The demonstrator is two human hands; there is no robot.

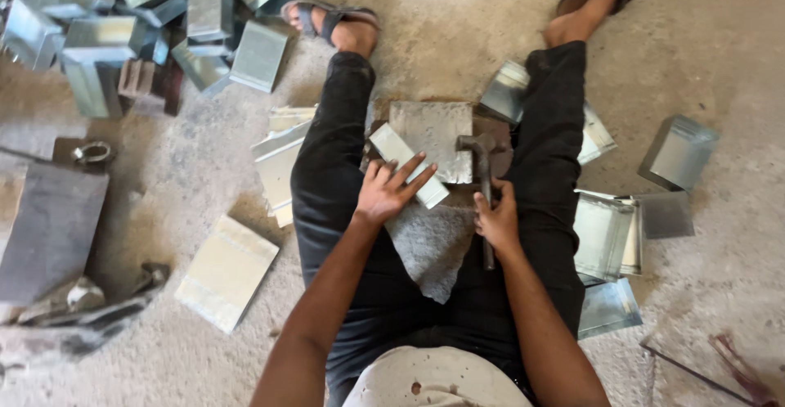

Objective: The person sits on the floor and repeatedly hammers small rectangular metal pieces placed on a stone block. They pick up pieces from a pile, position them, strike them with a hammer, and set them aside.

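I sit on the floor with my legs spread. My left hand (386, 188) lies flat, fingers apart, on a narrow folded sheet-metal strip (391, 147) that rests on a square metal block (433, 131) between my legs. My right hand (495, 220) grips the handle of a hammer (482, 147), whose head rests on the block's right edge. A grey slab (429, 247) lies under my hands.
Several folded sheet-metal boxes (139, 26) are heaped at the top left. Flat and bent metal pieces lie by my left leg (278, 157), and more boxes by my right leg (679, 152). A flat sheet (226, 272) and a dark metal plate (49, 231) lie at the left.
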